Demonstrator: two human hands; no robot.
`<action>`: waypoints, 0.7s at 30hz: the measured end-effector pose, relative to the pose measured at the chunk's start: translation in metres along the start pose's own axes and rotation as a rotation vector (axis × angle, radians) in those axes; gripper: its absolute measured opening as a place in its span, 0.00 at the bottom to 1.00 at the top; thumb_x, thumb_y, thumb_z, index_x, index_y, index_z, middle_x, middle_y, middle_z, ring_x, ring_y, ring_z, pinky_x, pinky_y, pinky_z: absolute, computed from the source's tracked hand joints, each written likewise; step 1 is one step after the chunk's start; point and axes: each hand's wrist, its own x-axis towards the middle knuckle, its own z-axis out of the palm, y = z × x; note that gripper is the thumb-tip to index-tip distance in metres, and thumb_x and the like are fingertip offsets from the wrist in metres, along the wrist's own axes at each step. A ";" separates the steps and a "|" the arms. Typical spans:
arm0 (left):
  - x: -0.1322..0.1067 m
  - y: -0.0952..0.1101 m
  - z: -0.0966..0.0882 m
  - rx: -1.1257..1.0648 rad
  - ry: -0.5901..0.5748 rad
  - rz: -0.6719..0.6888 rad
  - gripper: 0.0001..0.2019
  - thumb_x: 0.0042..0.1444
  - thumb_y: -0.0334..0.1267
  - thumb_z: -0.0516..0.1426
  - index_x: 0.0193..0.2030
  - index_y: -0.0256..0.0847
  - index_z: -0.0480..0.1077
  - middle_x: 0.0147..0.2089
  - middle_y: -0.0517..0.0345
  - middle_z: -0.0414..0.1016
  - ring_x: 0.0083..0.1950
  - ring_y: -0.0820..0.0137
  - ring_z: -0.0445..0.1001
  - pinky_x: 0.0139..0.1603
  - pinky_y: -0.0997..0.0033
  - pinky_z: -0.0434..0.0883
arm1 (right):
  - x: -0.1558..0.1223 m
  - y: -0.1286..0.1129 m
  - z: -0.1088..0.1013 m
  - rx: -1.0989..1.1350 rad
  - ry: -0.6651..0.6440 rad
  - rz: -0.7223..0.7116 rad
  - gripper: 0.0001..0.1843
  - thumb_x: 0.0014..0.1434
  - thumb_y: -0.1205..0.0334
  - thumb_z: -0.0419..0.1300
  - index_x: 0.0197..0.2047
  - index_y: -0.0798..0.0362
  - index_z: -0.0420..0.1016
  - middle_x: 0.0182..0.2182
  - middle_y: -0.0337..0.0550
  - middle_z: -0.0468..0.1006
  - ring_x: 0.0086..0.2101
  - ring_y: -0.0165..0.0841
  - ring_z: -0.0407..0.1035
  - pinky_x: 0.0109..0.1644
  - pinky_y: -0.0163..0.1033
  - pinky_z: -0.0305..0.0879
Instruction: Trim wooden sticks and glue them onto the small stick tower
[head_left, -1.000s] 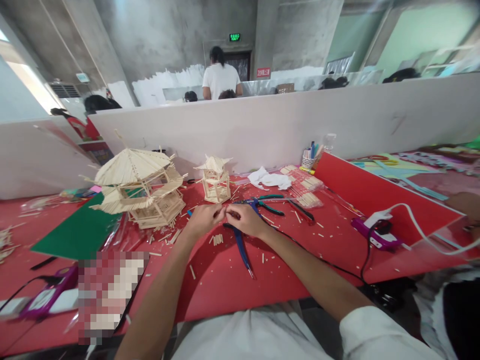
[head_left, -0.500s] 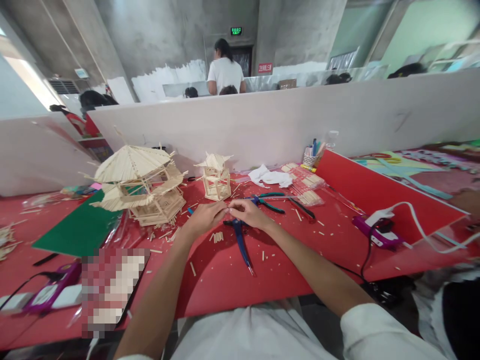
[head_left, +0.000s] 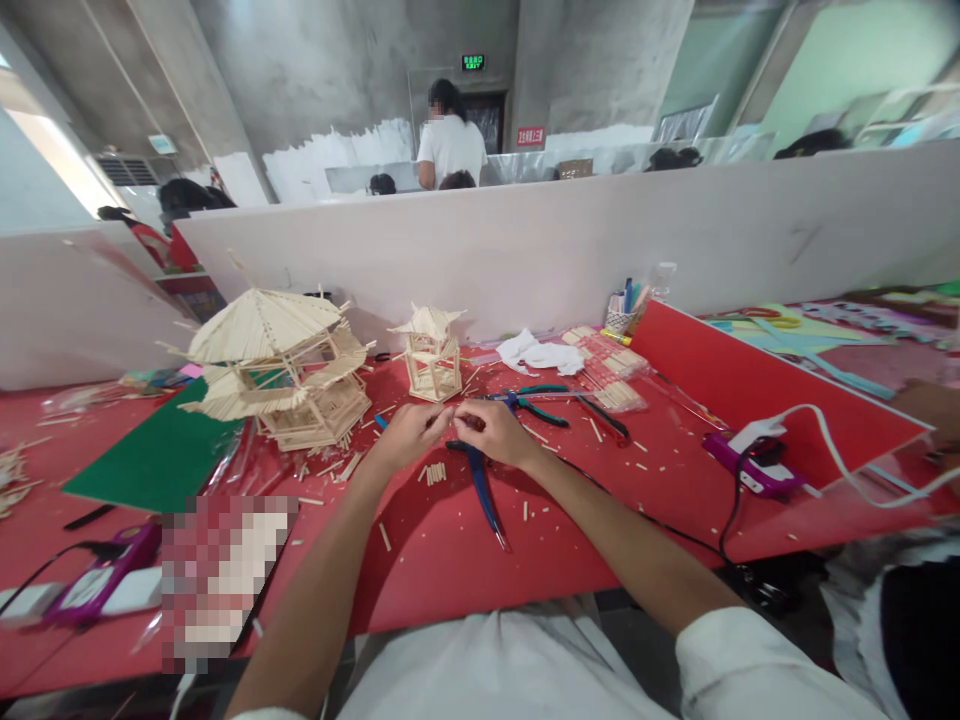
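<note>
My left hand (head_left: 409,432) and my right hand (head_left: 491,430) meet fingertip to fingertip over the red table (head_left: 450,560), both pinched on a small piece too tiny to make out. Just behind them stands a small stick pavilion (head_left: 431,355). A larger stick pavilion (head_left: 274,365) sits to the left. Blue-handled cutters (head_left: 480,490) lie under and in front of my right hand. Short cut sticks (head_left: 435,475) are scattered beneath my hands.
Green-handled pliers (head_left: 536,400) and a white cloth (head_left: 540,355) lie behind my hands. A purple glue gun (head_left: 754,470) with its cable rests at right, another (head_left: 97,585) at left. A green sheet (head_left: 157,460), a pen cup (head_left: 622,310) and a white partition (head_left: 525,250) border the space. People sit beyond.
My hands have stayed together at the same spot, with only slight finger movement. The view has shifted down a little.
</note>
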 end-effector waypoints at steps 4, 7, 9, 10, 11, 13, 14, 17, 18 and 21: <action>-0.003 0.005 -0.007 -0.043 0.020 0.006 0.19 0.68 0.46 0.42 0.35 0.38 0.68 0.30 0.59 0.72 0.31 0.72 0.68 0.36 0.74 0.63 | 0.001 0.004 -0.001 0.102 -0.030 0.068 0.10 0.60 0.59 0.54 0.29 0.54 0.69 0.23 0.36 0.68 0.24 0.28 0.59 0.31 0.33 0.55; -0.005 0.005 -0.008 -0.019 0.012 0.070 0.15 0.68 0.46 0.44 0.44 0.40 0.68 0.38 0.57 0.75 0.37 0.70 0.72 0.40 0.73 0.64 | 0.002 0.006 -0.001 0.197 -0.062 0.119 0.12 0.61 0.57 0.54 0.28 0.54 0.68 0.22 0.35 0.66 0.23 0.27 0.58 0.29 0.33 0.53; -0.005 0.002 -0.005 0.029 -0.016 0.107 0.14 0.68 0.45 0.45 0.46 0.42 0.67 0.40 0.56 0.75 0.38 0.69 0.73 0.41 0.73 0.64 | 0.003 0.007 -0.002 0.261 -0.108 0.149 0.14 0.61 0.55 0.55 0.27 0.54 0.67 0.21 0.35 0.65 0.23 0.27 0.57 0.28 0.33 0.53; -0.005 0.000 -0.004 0.061 -0.028 0.119 0.14 0.68 0.45 0.44 0.46 0.42 0.67 0.40 0.56 0.75 0.38 0.69 0.73 0.40 0.73 0.64 | 0.004 0.006 -0.002 0.298 -0.140 0.167 0.15 0.61 0.55 0.55 0.26 0.54 0.67 0.21 0.35 0.65 0.23 0.27 0.57 0.28 0.33 0.53; -0.005 -0.001 -0.002 0.097 -0.041 0.127 0.14 0.69 0.45 0.43 0.45 0.42 0.67 0.40 0.55 0.75 0.38 0.69 0.73 0.40 0.73 0.64 | 0.004 0.006 -0.002 0.334 -0.170 0.188 0.15 0.60 0.54 0.55 0.26 0.54 0.66 0.21 0.34 0.65 0.23 0.26 0.57 0.28 0.32 0.53; -0.004 -0.003 0.000 0.172 -0.070 0.131 0.16 0.69 0.45 0.41 0.45 0.41 0.66 0.41 0.54 0.74 0.39 0.68 0.74 0.38 0.73 0.64 | 0.004 0.006 -0.003 0.392 -0.211 0.232 0.16 0.60 0.52 0.55 0.26 0.54 0.66 0.21 0.34 0.65 0.22 0.26 0.57 0.27 0.32 0.53; -0.004 -0.003 0.001 0.209 -0.081 0.126 0.16 0.69 0.45 0.40 0.44 0.41 0.66 0.41 0.53 0.74 0.38 0.68 0.74 0.37 0.73 0.63 | 0.005 0.006 -0.003 0.410 -0.216 0.248 0.15 0.60 0.52 0.55 0.27 0.54 0.66 0.21 0.34 0.65 0.22 0.26 0.57 0.27 0.32 0.53; -0.002 -0.002 0.003 0.282 -0.071 0.097 0.16 0.69 0.44 0.41 0.42 0.41 0.67 0.39 0.53 0.75 0.37 0.68 0.74 0.34 0.73 0.62 | 0.005 0.005 -0.003 0.396 -0.174 0.243 0.12 0.58 0.56 0.55 0.27 0.54 0.66 0.21 0.34 0.65 0.23 0.26 0.58 0.28 0.32 0.54; -0.001 -0.002 0.003 0.290 -0.058 0.084 0.16 0.69 0.44 0.42 0.41 0.41 0.67 0.38 0.54 0.75 0.36 0.68 0.74 0.33 0.74 0.61 | 0.004 0.005 -0.003 0.371 -0.151 0.223 0.11 0.57 0.57 0.55 0.27 0.54 0.66 0.21 0.34 0.65 0.24 0.27 0.58 0.29 0.32 0.54; 0.000 -0.003 0.004 0.280 -0.020 0.050 0.15 0.68 0.44 0.45 0.39 0.41 0.69 0.33 0.55 0.75 0.33 0.69 0.73 0.32 0.74 0.59 | 0.003 0.003 -0.002 0.248 -0.084 0.140 0.09 0.56 0.60 0.55 0.26 0.54 0.67 0.21 0.34 0.64 0.24 0.27 0.57 0.29 0.32 0.53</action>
